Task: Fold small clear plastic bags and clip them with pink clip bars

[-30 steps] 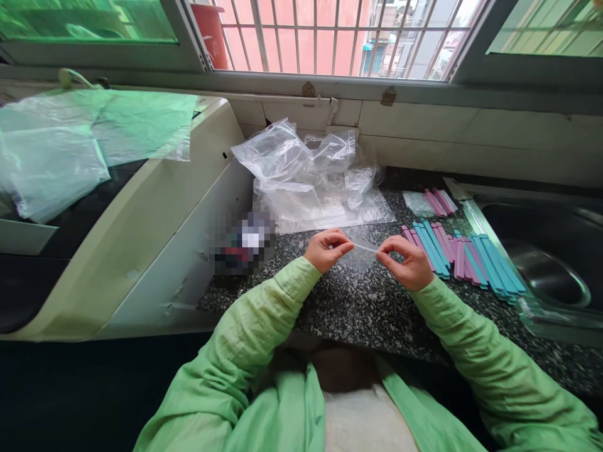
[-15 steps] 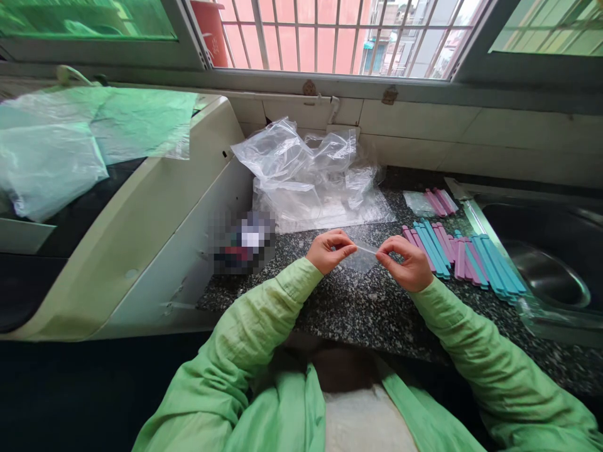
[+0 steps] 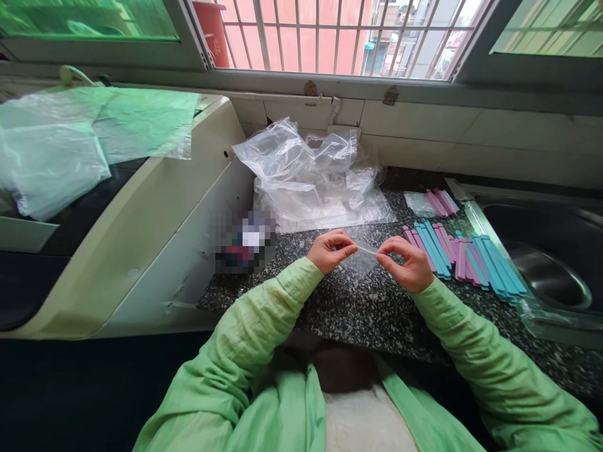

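counter: speckled granite (image 3: 358, 314), window behind
bag: small clear bag (image 3: 362, 256), just left of stick pile (image 3: 464, 257)
left hand (image 3: 328, 250): pinching bag's top edge
right hand (image 3: 406, 262): pinching same edge
change: none since a second ago, grip unmoved

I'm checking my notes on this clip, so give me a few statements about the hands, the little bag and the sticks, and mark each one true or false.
1. Both hands pinch the small clear bag by its top edge. True: the left hand and the right hand each grip one end.
2. The pink and blue sticks lie to the left of the left hand. False: they lie to the right of the right hand, beside the sink.
3. A heap of crumpled clear plastic sits behind the hands, below the window. True.
4. The right hand holds a blue stick. False: it grips only the bag.
5. The person's sleeves are red. False: they are light green.
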`<state>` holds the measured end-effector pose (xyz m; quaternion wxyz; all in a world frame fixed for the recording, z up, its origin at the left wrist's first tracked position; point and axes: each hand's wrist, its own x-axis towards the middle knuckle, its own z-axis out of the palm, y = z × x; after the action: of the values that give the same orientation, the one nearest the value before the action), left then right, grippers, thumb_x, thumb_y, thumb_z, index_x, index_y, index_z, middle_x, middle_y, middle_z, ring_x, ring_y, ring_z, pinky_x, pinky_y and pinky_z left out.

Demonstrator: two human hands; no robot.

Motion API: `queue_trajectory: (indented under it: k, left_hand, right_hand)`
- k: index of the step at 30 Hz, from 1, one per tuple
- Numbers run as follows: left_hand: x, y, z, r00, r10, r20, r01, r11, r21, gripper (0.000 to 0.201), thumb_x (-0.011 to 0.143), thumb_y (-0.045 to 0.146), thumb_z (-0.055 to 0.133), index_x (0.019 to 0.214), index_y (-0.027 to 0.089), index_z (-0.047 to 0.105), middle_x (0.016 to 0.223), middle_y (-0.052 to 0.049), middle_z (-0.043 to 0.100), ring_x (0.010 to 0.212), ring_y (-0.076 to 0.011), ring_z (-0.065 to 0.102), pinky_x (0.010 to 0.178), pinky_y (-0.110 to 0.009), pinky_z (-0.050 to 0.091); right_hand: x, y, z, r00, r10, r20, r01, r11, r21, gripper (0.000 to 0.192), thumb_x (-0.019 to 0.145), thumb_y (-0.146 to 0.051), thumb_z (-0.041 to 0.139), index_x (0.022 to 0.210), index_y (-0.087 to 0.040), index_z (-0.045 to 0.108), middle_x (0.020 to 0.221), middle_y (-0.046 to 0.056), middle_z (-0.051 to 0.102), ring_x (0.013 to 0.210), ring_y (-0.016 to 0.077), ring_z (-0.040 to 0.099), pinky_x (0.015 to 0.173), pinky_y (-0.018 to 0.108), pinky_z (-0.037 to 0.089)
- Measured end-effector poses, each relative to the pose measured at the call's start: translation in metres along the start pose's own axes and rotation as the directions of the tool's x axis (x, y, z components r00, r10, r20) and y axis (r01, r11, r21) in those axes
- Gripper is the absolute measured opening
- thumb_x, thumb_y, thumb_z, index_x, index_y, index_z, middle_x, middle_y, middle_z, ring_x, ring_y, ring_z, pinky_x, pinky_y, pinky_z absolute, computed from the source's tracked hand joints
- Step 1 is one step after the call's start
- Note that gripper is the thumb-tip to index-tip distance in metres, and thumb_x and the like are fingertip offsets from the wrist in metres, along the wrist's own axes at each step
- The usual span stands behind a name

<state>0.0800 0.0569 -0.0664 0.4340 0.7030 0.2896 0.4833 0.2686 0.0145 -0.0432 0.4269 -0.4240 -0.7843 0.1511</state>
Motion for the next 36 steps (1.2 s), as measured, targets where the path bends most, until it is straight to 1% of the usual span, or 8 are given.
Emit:
queue_trajectory:
  k: [14, 19, 23, 28, 36]
  left_hand:
    - [-0.0010, -0.0001, 0.0031, 0.999, 0.018, 0.034, -0.018, 1.000, 0.014, 0.036, 0.072, 0.045, 0.060, 0.061, 0.011, 0.063, 0.059, -0.001, 0.050, 0.052, -0.0066, 0.042, 0.050, -0.021, 0.036]
    - [-0.0009, -0.0009, 0.0030, 0.999, 0.017, 0.031, -0.017, 1.000, 0.014, 0.037, 0.072, 0.046, 0.060, 0.061, 0.011, 0.063, 0.059, -0.001, 0.050, 0.052, -0.0065, 0.041, 0.049, -0.021, 0.036]
    - [-0.0011, -0.0014, 0.0039, 1.000, 0.016, 0.027, -0.016, 1.000, 0.018, 0.037, 0.072, 0.046, 0.060, 0.062, 0.011, 0.063, 0.059, -0.001, 0.050, 0.052, -0.0064, 0.041, 0.049, -0.021, 0.036]
    - [-0.0019, 0.0006, 0.0067, 0.998, 0.029, 0.060, -0.031, 0.999, 0.024, 0.034, 0.072, 0.044, 0.060, 0.062, 0.011, 0.063, 0.059, 0.000, 0.050, 0.052, -0.0064, 0.042, 0.050, -0.021, 0.036]
    - [-0.0024, 0.0004, 0.0076, 0.996, 0.041, 0.081, -0.044, 0.999, 0.031, 0.033, 0.072, 0.042, 0.061, 0.062, 0.012, 0.063, 0.058, 0.000, 0.050, 0.052, -0.0061, 0.042, 0.049, -0.020, 0.036]
  right_hand:
    - [0.0000, -0.0039, 0.0025, 1.000, -0.004, -0.005, 0.004, 1.000, -0.017, 0.014, 0.078, -0.023, 0.055, 0.064, -0.020, 0.053, 0.064, 0.002, 0.056, 0.064, 0.0151, 0.051, 0.061, 0.032, 0.043]
    - [0.0001, -0.0022, 0.0028, 1.000, -0.017, -0.004, 0.017, 1.000, -0.011, 0.013, 0.077, -0.021, 0.055, 0.064, -0.020, 0.053, 0.064, 0.002, 0.056, 0.063, 0.0146, 0.051, 0.062, 0.031, 0.042]
    - [0.0003, -0.0027, 0.0030, 1.000, 0.001, 0.002, -0.001, 1.000, -0.014, 0.014, 0.078, -0.023, 0.054, 0.065, -0.020, 0.054, 0.064, 0.002, 0.057, 0.063, 0.0148, 0.052, 0.061, 0.031, 0.043]
    - [0.0000, -0.0035, 0.0040, 1.000, -0.015, 0.013, 0.015, 1.000, -0.024, 0.012, 0.077, -0.023, 0.055, 0.066, -0.021, 0.055, 0.065, 0.002, 0.058, 0.065, 0.0155, 0.052, 0.062, 0.032, 0.043]
    - [-0.0003, -0.0042, 0.0045, 1.000, -0.023, 0.013, 0.024, 0.998, -0.052, 0.013, 0.078, -0.022, 0.054, 0.065, -0.021, 0.054, 0.064, 0.002, 0.057, 0.065, 0.0158, 0.052, 0.061, 0.032, 0.044]
